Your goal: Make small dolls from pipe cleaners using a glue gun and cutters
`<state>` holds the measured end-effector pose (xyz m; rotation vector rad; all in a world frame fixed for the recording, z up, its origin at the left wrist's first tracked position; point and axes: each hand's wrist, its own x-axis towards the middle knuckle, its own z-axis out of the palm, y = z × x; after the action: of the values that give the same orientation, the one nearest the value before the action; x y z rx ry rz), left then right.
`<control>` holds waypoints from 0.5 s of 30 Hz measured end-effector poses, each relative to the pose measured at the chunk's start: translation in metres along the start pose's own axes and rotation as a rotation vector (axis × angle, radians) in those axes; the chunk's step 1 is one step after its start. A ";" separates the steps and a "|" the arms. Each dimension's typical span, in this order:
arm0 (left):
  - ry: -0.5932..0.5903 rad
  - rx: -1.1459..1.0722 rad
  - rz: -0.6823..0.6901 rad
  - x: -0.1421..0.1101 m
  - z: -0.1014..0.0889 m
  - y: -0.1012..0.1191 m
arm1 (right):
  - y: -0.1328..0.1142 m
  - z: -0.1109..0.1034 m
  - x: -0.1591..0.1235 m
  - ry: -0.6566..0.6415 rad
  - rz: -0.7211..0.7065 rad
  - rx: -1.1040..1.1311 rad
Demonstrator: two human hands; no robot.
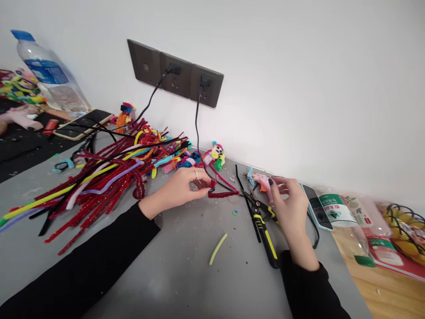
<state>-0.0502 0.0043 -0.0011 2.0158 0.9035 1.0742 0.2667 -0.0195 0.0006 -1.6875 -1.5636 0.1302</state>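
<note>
Between the thumb and fingers of my left hand [187,185] is a dark red pipe cleaner [224,194], folded at one end. Its straight part reaches right over the grey table. My right hand [291,201] is closed around a pink glue gun [262,178] with an orange trigger and a metal tip pointing left. Something light blue is wrapped near that tip. Pliers [265,237] with black and yellow handles lie open below the glue gun. A short yellow-green piece [218,249] rests alone nearer to me. Small finished pipe-cleaner figures [217,153] are by the wall.
A heap of colourful pipe cleaners [109,173] spreads left of my left arm. Two black cords hang from the wall sockets [175,74]. A phone [317,207] and plastic bottles [345,221] are on the right. Another person's hand [21,117] shows at far left, near a water bottle [49,73].
</note>
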 end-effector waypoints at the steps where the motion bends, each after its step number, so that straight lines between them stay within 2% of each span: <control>1: 0.014 -0.033 -0.023 0.000 0.001 0.002 | -0.007 -0.001 -0.003 -0.045 0.035 0.116; 6: 0.076 -0.159 -0.137 -0.002 0.004 0.006 | -0.029 0.005 -0.015 -0.296 0.093 0.522; 10: 0.091 -0.197 -0.132 -0.002 0.006 0.008 | -0.032 0.011 -0.021 -0.478 0.122 0.684; 15: 0.087 -0.228 -0.112 -0.002 0.007 0.013 | -0.039 0.012 -0.029 -0.718 0.091 0.802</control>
<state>-0.0418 -0.0061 0.0054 1.7240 0.8838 1.1540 0.2226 -0.0428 0.0043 -1.0876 -1.5810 1.3399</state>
